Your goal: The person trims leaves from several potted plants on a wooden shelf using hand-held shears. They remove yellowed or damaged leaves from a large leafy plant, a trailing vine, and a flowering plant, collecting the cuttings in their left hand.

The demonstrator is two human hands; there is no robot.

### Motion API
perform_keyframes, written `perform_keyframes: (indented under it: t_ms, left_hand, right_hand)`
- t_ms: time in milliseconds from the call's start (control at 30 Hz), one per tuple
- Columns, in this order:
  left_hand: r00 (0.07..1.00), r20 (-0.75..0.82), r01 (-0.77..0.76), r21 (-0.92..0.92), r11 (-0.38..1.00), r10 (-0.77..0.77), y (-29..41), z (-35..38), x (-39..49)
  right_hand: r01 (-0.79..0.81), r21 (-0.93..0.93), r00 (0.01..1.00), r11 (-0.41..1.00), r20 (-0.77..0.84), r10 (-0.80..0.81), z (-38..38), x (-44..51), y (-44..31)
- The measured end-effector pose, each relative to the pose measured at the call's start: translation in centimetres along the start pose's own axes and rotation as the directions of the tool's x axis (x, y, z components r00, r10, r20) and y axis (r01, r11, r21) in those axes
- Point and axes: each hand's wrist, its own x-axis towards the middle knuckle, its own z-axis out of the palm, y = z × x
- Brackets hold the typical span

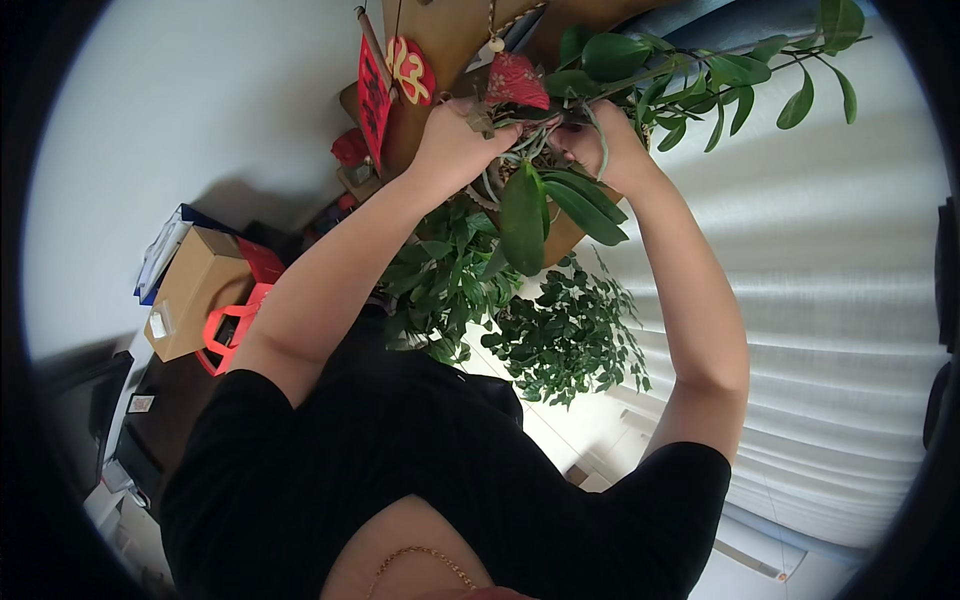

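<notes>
An orchid with thick strap-like green leaves [523, 217] hangs over the near side of a plant pot [482, 190]. Pale aerial roots [534, 142] tangle above the leaves. On the left of this tangle is my left hand [463, 139], its thumb reaching in to the roots and its other fingers mostly hidden. A dry brown leaf piece [480, 120] shows against that hand. My right hand [600, 142] is on the other side, fingers curled in among the roots, with one long root draped across it. What lies between the fingertips is partly covered.
A red patterned fabric pendant [517, 81] dangles just beyond the hands. Red hanging ornaments [410, 71] are at upper left, and leafy stems [739, 71] stretch to the right. Below stand bushy plants [566, 326]. A white curtain [810, 300] and a cardboard box [196, 289] flank me.
</notes>
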Motion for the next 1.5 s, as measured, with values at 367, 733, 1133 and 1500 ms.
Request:
perform_keyframes:
  t_ms: [367,733,1133,1500]
  left_hand:
    - [0.995,-0.089,-0.045,0.114,0.992,0.056,0.1,0.5,-0.1]
    - [0.981,-0.135,-0.107,0.205,0.973,0.137,-0.6,0.3,-0.1]
    - [0.968,-0.151,-0.153,0.273,0.95,0.199,-1.2,0.6,0.3]
    - [0.995,-0.058,-0.055,0.406,0.912,0.086,0.7,0.4,0.2]
  right_hand:
    - [-0.084,0.169,0.99,0.982,-0.101,0.102,1.5,-0.4,0.3]
    - [0.041,0.44,0.99,0.897,-0.138,0.022,2.3,-0.1,1.0]
    - [0.092,0.129,0.985,0.987,-0.159,-0.071,2.0,1.1,1.1]
    - [0.143,-0.097,0.966,0.985,-0.205,-0.16,2.4,1.9,1.6]
